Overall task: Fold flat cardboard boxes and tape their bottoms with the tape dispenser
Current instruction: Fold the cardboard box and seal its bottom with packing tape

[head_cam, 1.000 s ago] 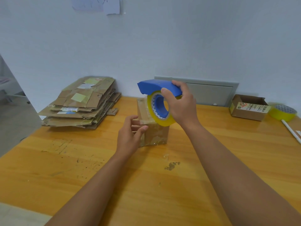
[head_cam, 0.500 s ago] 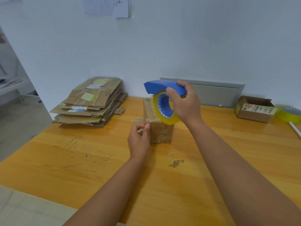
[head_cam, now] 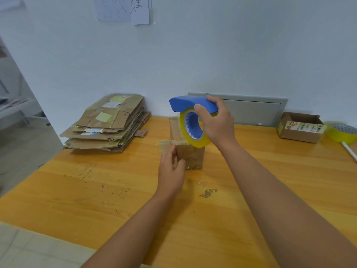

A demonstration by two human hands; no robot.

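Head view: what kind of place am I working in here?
Probably a small packing or shipping station: a wooden table against a plain wall, a stack of flattened cartons, a labelled box, and a spare tape roll.

The desk (head_cam: 81,200) is of orange-yellow wood with dark scuff marks. A small cardboard box (head_cam: 190,154) stands on it near the middle. Far left of this box lies a stack of flat cardboard boxes (head_cam: 108,124). Far right of it sits an open carton (head_cam: 300,129), and beyond that a yellow tape roll (head_cam: 342,133).
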